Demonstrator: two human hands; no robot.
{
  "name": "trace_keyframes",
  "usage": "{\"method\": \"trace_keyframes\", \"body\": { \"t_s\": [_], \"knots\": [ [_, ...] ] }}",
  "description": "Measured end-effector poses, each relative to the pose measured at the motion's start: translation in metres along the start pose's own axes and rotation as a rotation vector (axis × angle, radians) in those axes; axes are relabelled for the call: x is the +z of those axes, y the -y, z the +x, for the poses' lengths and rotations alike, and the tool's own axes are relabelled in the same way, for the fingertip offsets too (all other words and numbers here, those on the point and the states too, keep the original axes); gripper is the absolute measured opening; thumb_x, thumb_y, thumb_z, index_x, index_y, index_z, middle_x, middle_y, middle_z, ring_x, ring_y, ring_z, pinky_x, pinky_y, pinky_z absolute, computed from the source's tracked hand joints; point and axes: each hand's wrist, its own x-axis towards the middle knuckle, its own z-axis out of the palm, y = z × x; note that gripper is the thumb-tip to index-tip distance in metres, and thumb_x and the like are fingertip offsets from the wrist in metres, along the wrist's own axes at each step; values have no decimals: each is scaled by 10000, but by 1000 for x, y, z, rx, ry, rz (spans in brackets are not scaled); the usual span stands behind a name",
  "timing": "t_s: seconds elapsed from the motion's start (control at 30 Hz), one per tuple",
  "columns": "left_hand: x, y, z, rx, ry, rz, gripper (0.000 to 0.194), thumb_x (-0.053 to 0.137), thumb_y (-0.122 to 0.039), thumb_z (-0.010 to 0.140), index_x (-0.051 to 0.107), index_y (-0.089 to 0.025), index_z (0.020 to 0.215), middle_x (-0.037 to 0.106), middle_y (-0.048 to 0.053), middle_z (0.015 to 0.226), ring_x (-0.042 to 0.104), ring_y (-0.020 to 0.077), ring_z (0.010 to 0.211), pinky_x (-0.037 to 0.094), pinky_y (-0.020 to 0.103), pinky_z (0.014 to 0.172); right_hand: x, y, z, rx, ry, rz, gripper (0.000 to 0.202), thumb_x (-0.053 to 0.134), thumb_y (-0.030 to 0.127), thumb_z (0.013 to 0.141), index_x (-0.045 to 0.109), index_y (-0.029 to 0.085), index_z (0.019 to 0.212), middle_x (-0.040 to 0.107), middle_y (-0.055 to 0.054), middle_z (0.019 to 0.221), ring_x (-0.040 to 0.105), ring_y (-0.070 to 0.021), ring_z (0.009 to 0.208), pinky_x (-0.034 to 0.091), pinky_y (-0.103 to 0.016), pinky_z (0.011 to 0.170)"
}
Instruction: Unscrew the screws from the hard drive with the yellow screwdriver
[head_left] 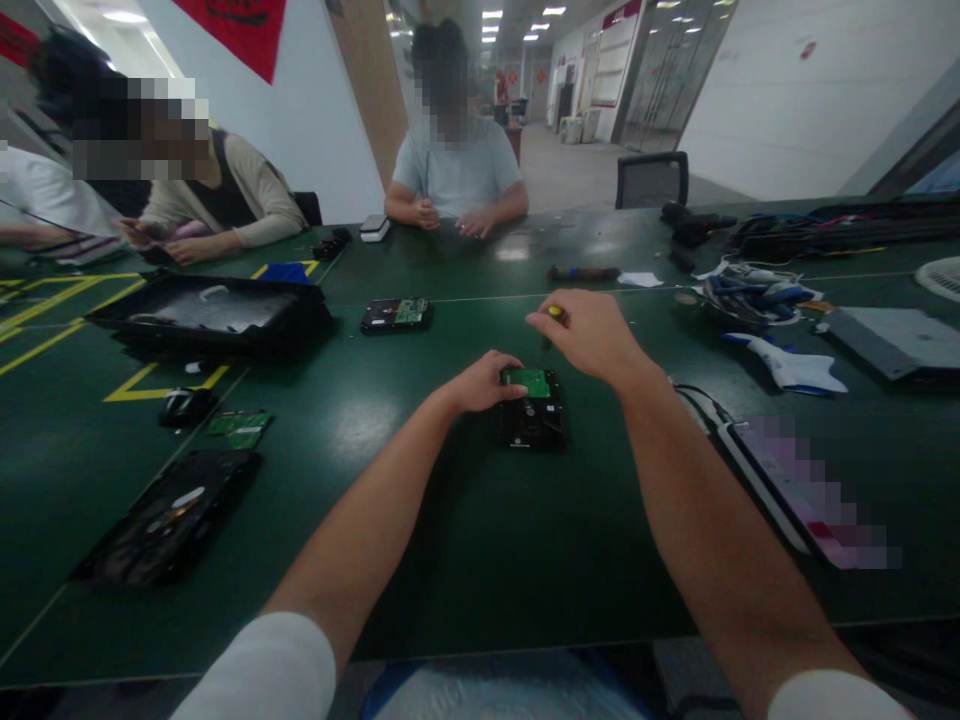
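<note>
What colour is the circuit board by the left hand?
The circuit board is green, best seen in the head view.

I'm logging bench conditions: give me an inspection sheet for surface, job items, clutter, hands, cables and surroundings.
Surface: green table, yellow tape at left.
Job items: hard drive with green circuit board; yellow-topped tool.
Clutter: black tray and loose circuit board at left.
Hands: left hand grips the hard drive; right hand holds the tool above it, tip contact unclear.
Cables: thin cable by the pink-screened device, right.
Surroundings: co-worker opposite; chair.
</note>
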Motion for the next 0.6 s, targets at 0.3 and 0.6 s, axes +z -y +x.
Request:
{"method": "trace_keyframes", "body": {
  "t_s": [0.3, 0.6],
  "knots": [
    [2, 2, 0, -12, -14, -26, 582, 760, -474, 863, 652, -192, 1360, 572, 120, 1256, 626, 232, 985, 542, 422, 921, -4, 2, -3, 29, 30, 179, 201, 674, 332, 946, 709, 210, 1102, 766, -100, 1096, 702, -253, 937, 501, -375, 837],
    [-2, -2, -2, -15, 13, -3, 583, 731, -493, 884, 633, -202, 1379, 561, 113, 1267, 615, 236, 1014, 536, 429, 957, -11, 1, -3, 113, -34, 169, 186, 650, 353, 923, 762, 205, 934, 770, -84, 971, 668, -220, 819, 499, -375, 803]
  ]
}}
